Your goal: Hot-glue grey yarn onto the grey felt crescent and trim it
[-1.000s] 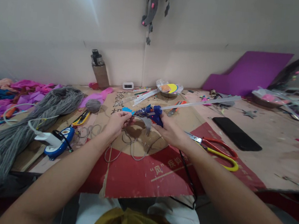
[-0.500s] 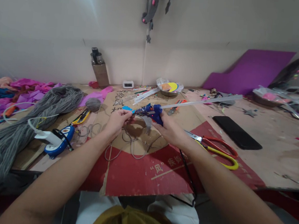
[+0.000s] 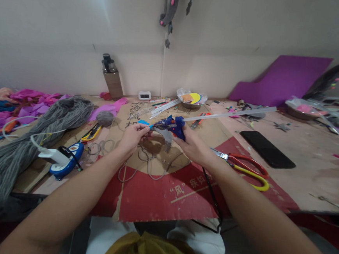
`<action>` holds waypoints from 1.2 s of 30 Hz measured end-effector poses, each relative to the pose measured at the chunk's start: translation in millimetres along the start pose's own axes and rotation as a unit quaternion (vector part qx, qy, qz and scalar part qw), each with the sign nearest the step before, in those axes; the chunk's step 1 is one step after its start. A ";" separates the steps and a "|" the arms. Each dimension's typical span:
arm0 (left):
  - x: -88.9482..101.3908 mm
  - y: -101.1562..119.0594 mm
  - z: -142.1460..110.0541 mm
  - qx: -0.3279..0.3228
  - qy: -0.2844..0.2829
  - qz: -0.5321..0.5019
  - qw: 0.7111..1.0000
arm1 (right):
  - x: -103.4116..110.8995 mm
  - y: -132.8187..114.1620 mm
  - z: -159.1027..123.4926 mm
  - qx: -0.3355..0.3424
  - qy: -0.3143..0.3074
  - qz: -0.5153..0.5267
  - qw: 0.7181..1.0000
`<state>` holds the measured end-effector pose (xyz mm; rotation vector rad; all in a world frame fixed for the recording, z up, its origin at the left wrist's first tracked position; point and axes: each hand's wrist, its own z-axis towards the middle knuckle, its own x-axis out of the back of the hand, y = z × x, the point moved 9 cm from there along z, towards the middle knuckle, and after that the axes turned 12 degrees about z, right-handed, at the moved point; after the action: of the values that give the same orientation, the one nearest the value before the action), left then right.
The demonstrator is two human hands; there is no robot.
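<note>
My right hand (image 3: 190,141) is wrapped round a blue hot glue gun (image 3: 175,126), its nozzle pointing left. A long clear glue stick (image 3: 232,114) sticks out of the gun's back end. Pinched in my left hand (image 3: 136,135) is a small blue piece (image 3: 150,127), right at the nozzle tip; its exact kind is not clear. A grey scrap of felt-like material (image 3: 166,136) hangs just under the gun. Thin grey cord (image 3: 150,168) lies in loops on the cardboard (image 3: 152,198) below my hands.
Red-and-yellow-handled scissors (image 3: 249,170) and a black phone (image 3: 267,149) lie to the right. Grey yarn (image 3: 49,127), a blue power strip (image 3: 68,162) and a yellow cutter (image 3: 92,132) are on the left. A bowl (image 3: 191,104) and white sticks (image 3: 164,109) sit behind.
Both hands stay almost in place, with the glue gun's tip still at the blue piece. The whole view has shifted very slightly.
</note>
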<state>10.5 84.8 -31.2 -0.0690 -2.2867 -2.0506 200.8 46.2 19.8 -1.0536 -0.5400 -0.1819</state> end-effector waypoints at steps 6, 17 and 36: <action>-0.7 -0.7 0.4 -0.002 -0.006 0.003 1.000 | 2.0 -1.8 0.5 -0.002 0.007 0.003 1.000; -1.4 0.8 -1.6 0.007 -0.001 -0.010 1.000 | 0.6 -4.6 -0.5 0.004 0.000 0.018 1.000; -2.2 3.9 -3.0 0.002 -0.012 -0.007 1.000 | 7.4 -5.2 1.1 0.016 0.035 0.045 0.998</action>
<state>13.1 82.3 -27.2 -0.0771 -2.3120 -2.0622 204.8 45.4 28.0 -1.0338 -0.4303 -0.1287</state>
